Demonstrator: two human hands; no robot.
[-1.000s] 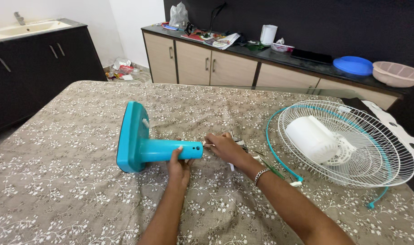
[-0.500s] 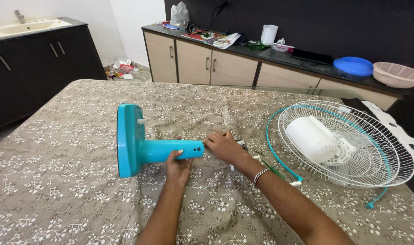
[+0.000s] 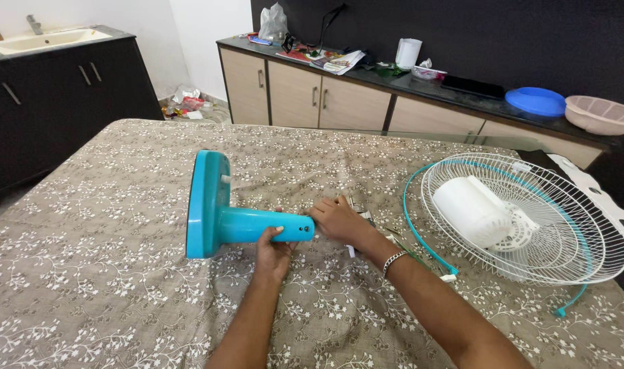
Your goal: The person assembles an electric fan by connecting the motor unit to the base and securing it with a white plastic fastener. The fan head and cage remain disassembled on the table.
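A: While gripped as before, rolled a little about its post since half a second ago. Lay sideways on the patterned tablecloth (image 3: 107, 273) near the table's middle, that teal fan stand (image 3: 219, 217), with the round base (image 3: 201, 203) at the left, tipped so its rim leaned away again, much as a full second ago.

B: Held how?

A: Clasped from underneath by the left hand (image 3: 274, 249), fingers wrapped round the post and thumb laid on its near side. Never let go across the three pictures.

B: And just to the right of that?

A: Stayed pressed to the post's open end, the right hand (image 3: 339, 220), fingers curled. Showed a thin pale piece pinched at the tips a second ago; hid it now, so could not tell whether closed on anything.

B: Meaning what for the work in hand?

A: Kept the side hole and open end turned toward that right hand; judged a small adjustment of angle, not a release.

B: Further right?

A: Left untouched: small metal parts (image 3: 363, 217) just behind the right hand, then the white wire guard (image 3: 530, 219) with the white motor housing (image 3: 472, 208) resting in it, well apart from both hands.
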